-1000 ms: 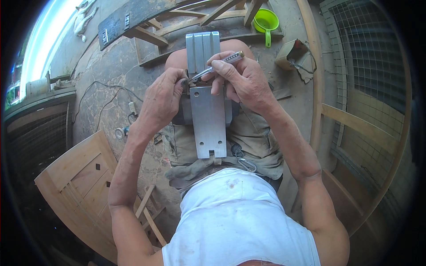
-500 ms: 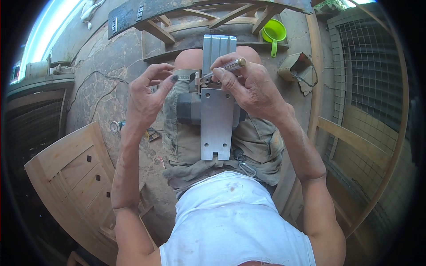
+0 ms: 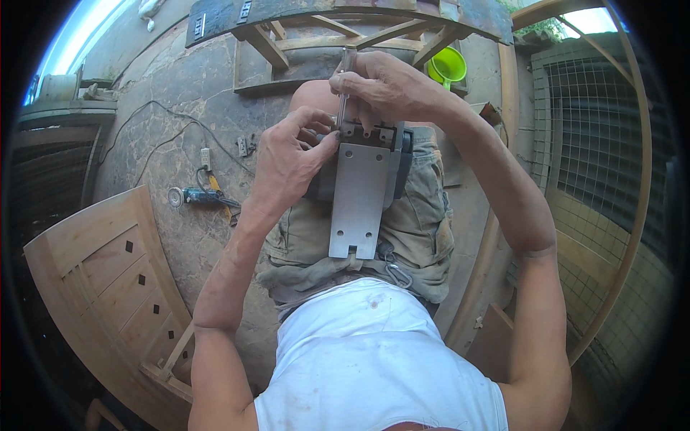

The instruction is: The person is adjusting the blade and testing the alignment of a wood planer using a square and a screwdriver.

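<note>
An electric hand planer [image 3: 357, 201] lies upside down across my lap, its flat metal sole facing up and its dark body showing at the sides. My right hand [image 3: 384, 82] grips a screwdriver [image 3: 348, 63] with a clear handle, held nearly upright over the planer's cutter opening. Beside that opening, on its left, my left hand [image 3: 293, 154] has thumb and fingers pinched together near the screwdriver's lower end. What they pinch, if anything, is hidden. The planer's front part is covered by my right hand.
A curved wooden panel [image 3: 93, 258] with dark diamond inlays leans at the left. An angle grinder [image 3: 195, 195] and cords lie on the floor. Ahead stands a worn wooden bench [image 3: 374, 16], with a green dipper [image 3: 447, 66] by it. Wire mesh [image 3: 568, 122] runs along the right.
The screwdriver has swung from slanted to nearly upright as my right hand moved forward. My left hand has come in to the right and closed beside the cutter opening. The view has shifted slightly.
</note>
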`<action>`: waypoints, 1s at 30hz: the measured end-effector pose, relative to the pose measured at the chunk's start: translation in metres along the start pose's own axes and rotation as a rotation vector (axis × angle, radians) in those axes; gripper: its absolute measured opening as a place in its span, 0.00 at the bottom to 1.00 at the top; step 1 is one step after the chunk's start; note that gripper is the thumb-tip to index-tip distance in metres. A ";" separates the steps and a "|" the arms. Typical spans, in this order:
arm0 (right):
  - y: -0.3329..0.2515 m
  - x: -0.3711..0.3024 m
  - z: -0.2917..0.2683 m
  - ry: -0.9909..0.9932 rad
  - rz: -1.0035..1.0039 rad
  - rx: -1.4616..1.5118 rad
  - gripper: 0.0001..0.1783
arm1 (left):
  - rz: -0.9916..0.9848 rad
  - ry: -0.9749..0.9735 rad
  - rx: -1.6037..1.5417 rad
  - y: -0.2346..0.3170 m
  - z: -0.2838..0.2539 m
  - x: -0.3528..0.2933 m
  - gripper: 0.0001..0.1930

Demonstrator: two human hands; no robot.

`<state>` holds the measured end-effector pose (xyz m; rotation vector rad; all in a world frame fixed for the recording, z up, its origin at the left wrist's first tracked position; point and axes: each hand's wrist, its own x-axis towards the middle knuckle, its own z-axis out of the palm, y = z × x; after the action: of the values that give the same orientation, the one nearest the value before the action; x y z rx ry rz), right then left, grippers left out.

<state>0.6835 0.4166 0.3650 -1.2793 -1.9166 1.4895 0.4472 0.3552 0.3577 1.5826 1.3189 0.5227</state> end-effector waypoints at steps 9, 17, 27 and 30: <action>-0.007 0.006 -0.008 -0.017 0.225 0.162 0.21 | -0.052 -0.025 -0.076 -0.007 -0.003 0.008 0.11; -0.002 -0.040 0.014 0.170 -0.120 -0.213 0.24 | -0.056 -0.081 -0.303 -0.016 -0.003 -0.006 0.14; 0.007 -0.074 0.036 0.332 -0.121 0.215 0.18 | 0.183 -0.005 0.063 -0.002 -0.004 -0.007 0.15; 0.015 -0.080 0.044 0.457 -0.083 0.329 0.18 | 0.272 -0.033 0.335 0.013 -0.008 -0.001 0.10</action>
<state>0.6969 0.3256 0.3535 -1.2381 -1.3539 1.2681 0.4470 0.3585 0.3725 2.0570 1.2183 0.4527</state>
